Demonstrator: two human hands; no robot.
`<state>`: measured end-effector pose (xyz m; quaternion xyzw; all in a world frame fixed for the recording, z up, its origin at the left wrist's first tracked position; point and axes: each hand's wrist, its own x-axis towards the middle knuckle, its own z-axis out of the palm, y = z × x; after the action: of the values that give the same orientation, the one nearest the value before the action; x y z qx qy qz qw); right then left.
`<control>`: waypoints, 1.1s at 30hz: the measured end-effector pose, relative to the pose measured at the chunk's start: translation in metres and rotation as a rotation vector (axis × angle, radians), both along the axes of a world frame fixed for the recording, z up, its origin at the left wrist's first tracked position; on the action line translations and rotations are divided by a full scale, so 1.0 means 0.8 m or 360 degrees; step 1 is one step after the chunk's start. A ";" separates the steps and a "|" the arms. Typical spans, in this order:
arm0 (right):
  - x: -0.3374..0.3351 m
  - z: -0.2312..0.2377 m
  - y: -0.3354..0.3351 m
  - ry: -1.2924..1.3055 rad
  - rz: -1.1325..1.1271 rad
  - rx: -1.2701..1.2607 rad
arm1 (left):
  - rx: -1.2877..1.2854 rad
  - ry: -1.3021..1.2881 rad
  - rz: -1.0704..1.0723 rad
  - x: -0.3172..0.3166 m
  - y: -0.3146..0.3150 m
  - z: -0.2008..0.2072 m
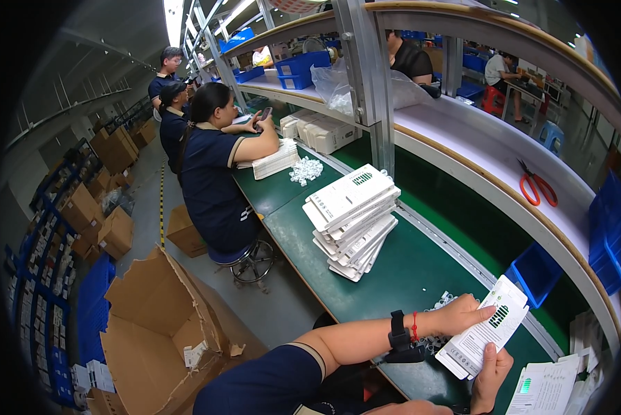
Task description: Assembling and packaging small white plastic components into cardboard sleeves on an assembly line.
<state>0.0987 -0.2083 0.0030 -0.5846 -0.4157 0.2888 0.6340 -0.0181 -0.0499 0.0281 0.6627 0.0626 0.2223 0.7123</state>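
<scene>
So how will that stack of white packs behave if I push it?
The white stack may slide or topple, since its layers sit askew. Each layer is probably light and fairly stiff, judging by the thin, straight held pack.

The left fisheye camera on the person's head gave this view. It was facing downward and forward across the desk (421,259), so that the stack of white boxes (355,220) stood near the centre. The hands (465,316) were on the near side of this stack, quite close to the lens; the seated co-worker (217,187) was beyond it, and the shelf (462,142), to its right, appeared curved.
</scene>
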 end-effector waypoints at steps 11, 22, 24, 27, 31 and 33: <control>0.010 -0.010 -0.002 -0.0042 0.0051 0.0056 | -0.0119 0.0045 -0.0049 -0.001 0.000 0.001; 0.041 -0.006 -0.007 -0.0006 -0.0145 0.0001 | 0.0044 0.0054 -0.0357 0.002 -0.012 -0.009; 0.031 0.005 -0.001 0.0040 -0.0360 0.0034 | 0.0015 0.0092 -0.0378 0.004 -0.007 -0.008; 0.021 0.032 0.007 0.0283 -0.0617 0.0140 | 0.0415 0.0270 -0.0394 0.001 0.002 -0.007; 0.025 0.037 0.004 0.0458 -0.0684 0.0148 | 0.0351 0.0203 -0.0363 -0.001 0.003 -0.016; 0.021 0.033 0.007 0.0555 -0.0627 0.0303 | 0.0315 0.0201 -0.0407 -0.002 0.003 -0.014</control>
<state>0.1153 -0.2030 0.0292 -0.5335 -0.2038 0.2159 0.7920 -0.0201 -0.0475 0.0166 0.7448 0.0003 0.0928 0.6608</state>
